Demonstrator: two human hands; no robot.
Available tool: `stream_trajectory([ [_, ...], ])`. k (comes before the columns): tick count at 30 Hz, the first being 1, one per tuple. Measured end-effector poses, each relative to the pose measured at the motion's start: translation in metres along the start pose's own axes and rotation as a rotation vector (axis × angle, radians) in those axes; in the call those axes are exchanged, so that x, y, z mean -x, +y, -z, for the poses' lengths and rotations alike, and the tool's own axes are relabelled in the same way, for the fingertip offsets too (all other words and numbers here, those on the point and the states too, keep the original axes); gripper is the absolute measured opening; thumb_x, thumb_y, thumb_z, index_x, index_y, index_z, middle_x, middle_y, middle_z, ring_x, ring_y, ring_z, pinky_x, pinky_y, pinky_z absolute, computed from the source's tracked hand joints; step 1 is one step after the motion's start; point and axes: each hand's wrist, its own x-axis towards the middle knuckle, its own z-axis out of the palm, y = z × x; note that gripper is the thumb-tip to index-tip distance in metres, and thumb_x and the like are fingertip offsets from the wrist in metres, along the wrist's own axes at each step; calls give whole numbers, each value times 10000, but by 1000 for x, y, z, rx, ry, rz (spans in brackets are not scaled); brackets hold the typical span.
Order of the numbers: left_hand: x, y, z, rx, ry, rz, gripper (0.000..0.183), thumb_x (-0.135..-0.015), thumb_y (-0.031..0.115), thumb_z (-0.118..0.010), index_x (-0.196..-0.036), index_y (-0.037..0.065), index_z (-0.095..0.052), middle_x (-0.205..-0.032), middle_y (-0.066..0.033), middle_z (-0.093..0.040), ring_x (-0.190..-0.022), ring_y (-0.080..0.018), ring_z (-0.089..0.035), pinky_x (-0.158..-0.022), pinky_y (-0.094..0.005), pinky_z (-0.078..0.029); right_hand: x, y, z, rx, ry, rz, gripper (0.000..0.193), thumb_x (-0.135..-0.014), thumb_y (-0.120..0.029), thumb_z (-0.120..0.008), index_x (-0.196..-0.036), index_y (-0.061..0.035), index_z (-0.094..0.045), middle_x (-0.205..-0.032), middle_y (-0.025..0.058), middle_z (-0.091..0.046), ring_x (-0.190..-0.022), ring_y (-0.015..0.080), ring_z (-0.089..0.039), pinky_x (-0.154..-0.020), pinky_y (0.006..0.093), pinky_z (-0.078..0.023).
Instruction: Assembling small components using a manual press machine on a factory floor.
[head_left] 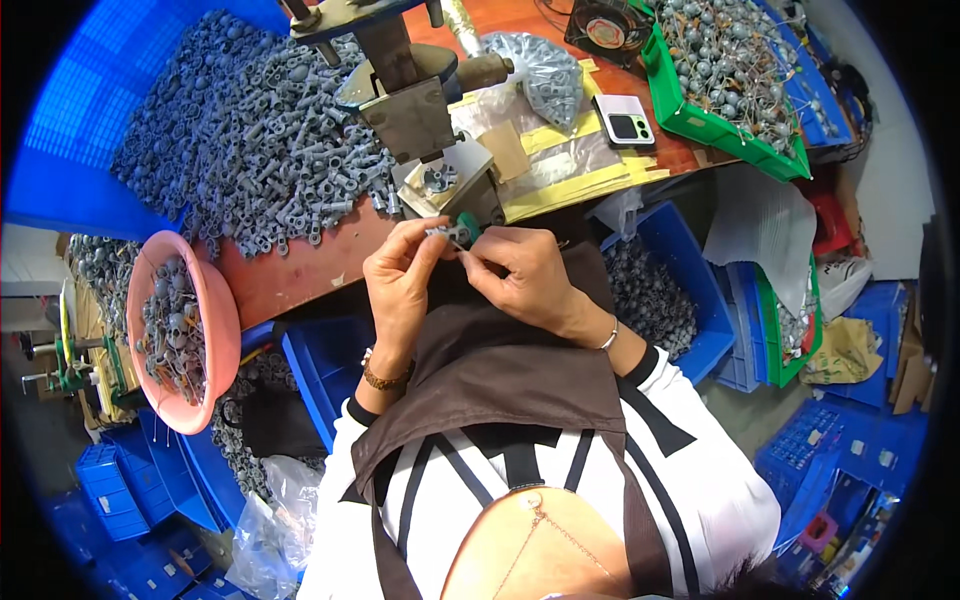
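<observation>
My left hand (398,280) and my right hand (520,275) meet just below a small metal press (410,100) at the bench edge. Together their fingertips pinch a small grey metal part (447,233), with a bit of green showing beside it. A large heap of similar grey metal parts (250,140) lies on the wooden bench to the left of the press. A few more parts sit on the press bed (437,180) right above my fingers.
A pink bowl (215,330) holding grey parts sits at the bench's left edge. A green bin (700,125) of round parts, a phone (625,122) and a small fan (607,28) stand at the back right. Blue crates (690,290) of parts surround my seat.
</observation>
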Motion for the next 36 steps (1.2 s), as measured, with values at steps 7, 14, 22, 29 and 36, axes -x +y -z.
stream_trajectory([
  [7,3,-4,-2,22,-8,15,198,-859,-15,-624,-1051,-9,-674,-859,-9,-553,-730,-68,-521,-657,-180,-409,-6,-4,3,-137,-110,-303,141,-850,-69,-630,-733,9,-641,-641,72,-603,-523,147,-556,-479,269,-404],
  [14,4,-4,-8,-333,-41,-361,222,-822,13,-658,-1042,8,-687,-1025,-66,-558,-867,-140,-540,-752,-244,-445,0,14,11,-1135,-294,-966,182,-933,-217,-575,-898,-50,-638,-699,44,-620,-466,70,-448,-435,194,-330],
  [22,5,-1,28,-148,550,-417,213,-954,80,-503,-941,-41,-677,-1082,-111,-594,-968,-167,-565,-831,-267,-452,-12,30,12,-840,-19,-729,125,-932,-186,-567,-952,-63,-577,-669,-19,-529,-540,48,-471,-495,185,-368],
  [29,-5,19,17,-1234,297,-620,391,-761,111,-728,-1127,24,-619,-1086,-111,-599,-1108,-314,-501,-1008,-459,-351,-26,40,-7,-415,-124,-468,75,-929,-96,-555,-961,-28,-556,-734,-25,-541,-689,40,-515,-607,188,-421],
  [36,-23,-1,6,-628,158,-221,202,-787,37,-699,-985,12,-664,-789,-68,-599,-593,-119,-500,-553,-251,-414,-37,31,-25,-541,-53,-469,130,-882,-45,-612,-990,-12,-548,-706,9,-599,-660,54,-566,-577,216,-449],
])
